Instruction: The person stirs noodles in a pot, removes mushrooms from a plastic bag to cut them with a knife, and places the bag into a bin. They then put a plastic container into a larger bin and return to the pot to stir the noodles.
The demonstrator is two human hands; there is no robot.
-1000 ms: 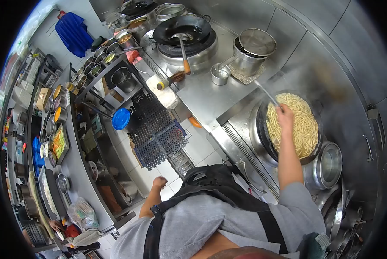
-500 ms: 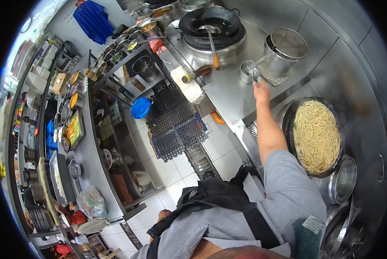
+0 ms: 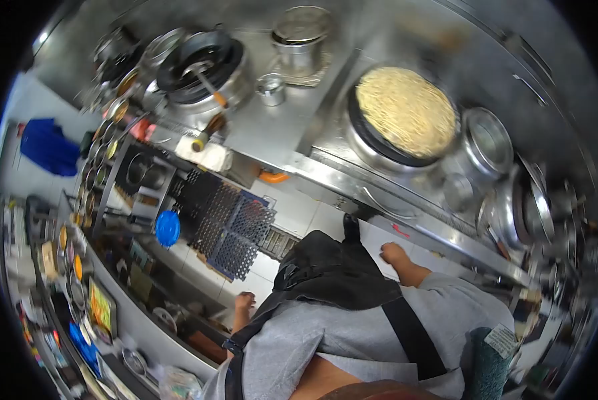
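My left hand (image 3: pixel 244 301) hangs low beside my apron (image 3: pixel 339 273), holding nothing, its fingers loosely apart. At my right side, short of the counter edge, my right hand (image 3: pixel 394 254) is curled closed, slightly blurred, with no object visible in it. Beyond it, a heap of pale noodles (image 3: pixel 409 113) fills a dark wok (image 3: pixel 363 132) set on the stove. A small metal cup (image 3: pixel 271 91) stands on the steel counter (image 3: pixel 259 130), away from both hands. Next to the cup, a round strainer (image 3: pixel 302 25) rests on a metal pot (image 3: pixel 297 59).
Another wok (image 3: pixel 229 57) with an orange-handled ladle (image 3: pixel 212 90) sits farther left. Metal bowls (image 3: pixel 489 143) and pans are stacked at the right. Black perforated mats (image 3: pixel 222 217) cover part of the floor, near a blue round lid (image 3: pixel 168 229). A shelf with food containers runs along the left.
My right hand has left the small metal cup and dropped to my side. The view has turned right, bringing the noodle wok in front of me. More of my left hand shows.
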